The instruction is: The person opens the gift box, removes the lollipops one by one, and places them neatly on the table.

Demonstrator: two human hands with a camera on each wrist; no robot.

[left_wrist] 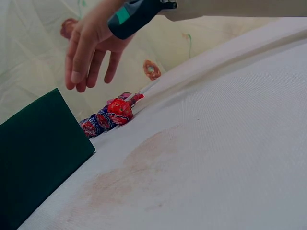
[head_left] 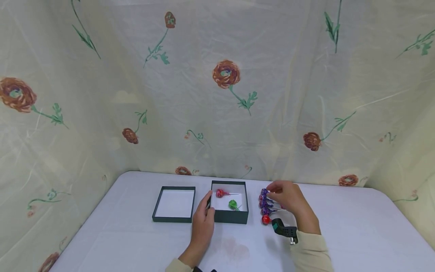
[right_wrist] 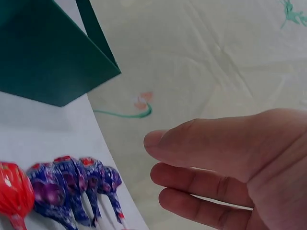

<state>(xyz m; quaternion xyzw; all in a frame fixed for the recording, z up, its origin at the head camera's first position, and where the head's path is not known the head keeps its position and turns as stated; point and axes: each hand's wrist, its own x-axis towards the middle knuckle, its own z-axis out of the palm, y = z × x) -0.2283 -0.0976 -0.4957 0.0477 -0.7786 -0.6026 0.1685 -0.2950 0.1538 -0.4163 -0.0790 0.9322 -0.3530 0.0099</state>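
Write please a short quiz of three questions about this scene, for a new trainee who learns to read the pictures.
1. True or false: the right hand already grips a lollipop from the row of lollipops.
2. How many lollipops lie inside the green box?
3. Which thing does the left hand touch? A) the lid B) the green box C) the row of lollipops

Key
1. False: in both wrist views its fingers are spread above the row and hold nothing.
2. Two: a red lollipop and a green lollipop.
3. B: its fingers rest on the box's left wall.
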